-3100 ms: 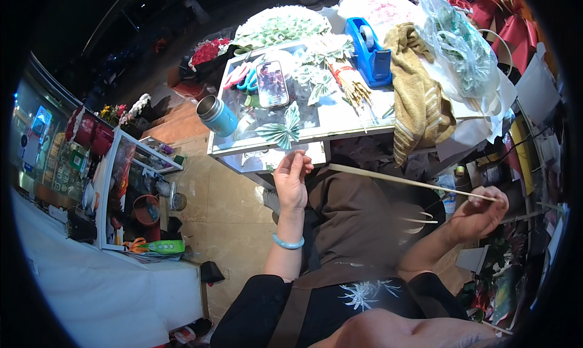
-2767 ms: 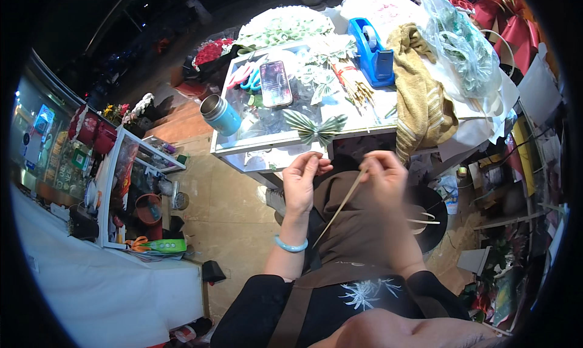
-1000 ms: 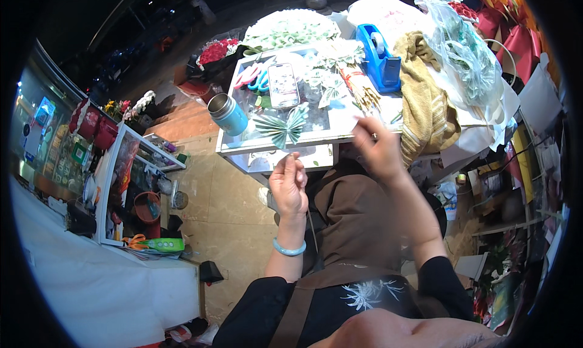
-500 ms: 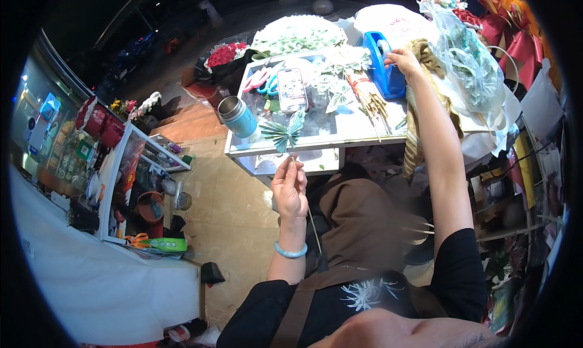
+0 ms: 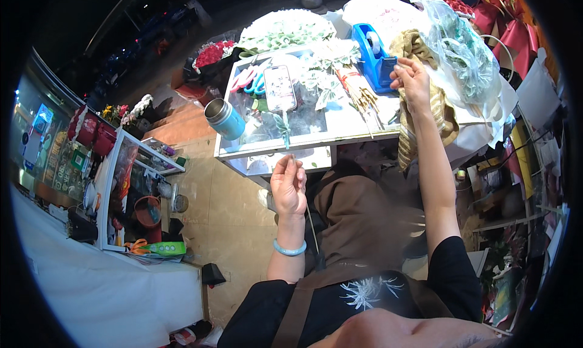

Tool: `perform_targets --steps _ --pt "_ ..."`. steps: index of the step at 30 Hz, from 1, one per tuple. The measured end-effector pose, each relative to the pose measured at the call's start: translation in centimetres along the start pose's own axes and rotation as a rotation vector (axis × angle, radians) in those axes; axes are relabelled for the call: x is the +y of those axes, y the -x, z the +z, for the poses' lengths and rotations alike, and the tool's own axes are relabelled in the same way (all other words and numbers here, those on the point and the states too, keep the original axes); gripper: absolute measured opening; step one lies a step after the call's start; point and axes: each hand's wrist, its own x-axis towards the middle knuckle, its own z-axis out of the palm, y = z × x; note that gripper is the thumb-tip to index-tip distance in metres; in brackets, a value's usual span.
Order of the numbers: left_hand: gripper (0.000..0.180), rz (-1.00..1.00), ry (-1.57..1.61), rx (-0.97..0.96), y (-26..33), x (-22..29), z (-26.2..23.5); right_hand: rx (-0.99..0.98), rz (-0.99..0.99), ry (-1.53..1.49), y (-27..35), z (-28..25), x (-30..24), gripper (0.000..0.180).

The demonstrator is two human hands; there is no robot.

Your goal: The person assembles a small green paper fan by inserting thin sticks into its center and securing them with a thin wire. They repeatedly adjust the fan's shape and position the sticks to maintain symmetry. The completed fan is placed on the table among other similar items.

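Note:
My left hand [image 5: 288, 187] is raised in front of the table edge and pinches a thin stick [image 5: 311, 226] that runs down toward my lap. On top of the stick sits a small green folded-paper ornament [image 5: 282, 124], over the tabletop. My right hand [image 5: 412, 81] is stretched out to the right end of the blue tape dispenser [image 5: 371, 47], with thumb and fingers pinched together there. Any tape between those fingers is too thin to see.
The white table [image 5: 273, 153] carries a phone [image 5: 280, 88], a bundle of sticks [image 5: 358, 96], scissors [image 5: 252, 81], a metal flask [image 5: 225, 118] at its left corner, a mustard cloth [image 5: 428, 105] and a plastic bag [image 5: 464, 50]. Bouquets [image 5: 285, 32] stand behind. Shelves [image 5: 130, 184] are on the left.
My right hand let go of the stick, rose from the table edge and reached out to the tape dispenser. My left hand kept the stick upright, its ornament turning edge-on.

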Motion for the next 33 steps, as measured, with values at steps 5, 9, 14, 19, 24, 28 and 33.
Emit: perform_targets --steps 5,9,14,19,24,28,33 --pt "0.013 -0.006 -0.014 -0.017 0.2 -0.1 0.4 0.034 0.228 0.354 -0.8 -0.8 1.4 0.013" --pt "0.016 0.019 -0.026 -0.028 0.1 0.3 0.3 -0.014 0.113 0.600 1.2 0.3 -0.9 0.011" --pt "0.017 -0.012 0.034 -0.070 0.0 -0.3 0.7 -0.440 0.027 0.187 10.1 3.4 -5.7 0.014" --pt "0.018 -0.043 0.012 -0.054 0.3 -0.8 1.5 -0.651 0.189 -0.001 16.4 9.3 -4.6 0.012" --pt "0.018 0.028 -0.036 -0.081 0.8 -0.3 1.7 -0.546 0.136 -0.053 17.3 11.5 -2.4 0.012" --pt "0.018 0.046 -0.107 -0.083 1.1 -0.4 2.2 -0.462 0.024 0.083 16.9 11.9 -2.0 0.017" --pt "0.018 0.099 -0.177 -0.090 1.7 -0.6 3.0 -0.477 -0.010 0.264 16.4 11.4 -3.0 0.024"
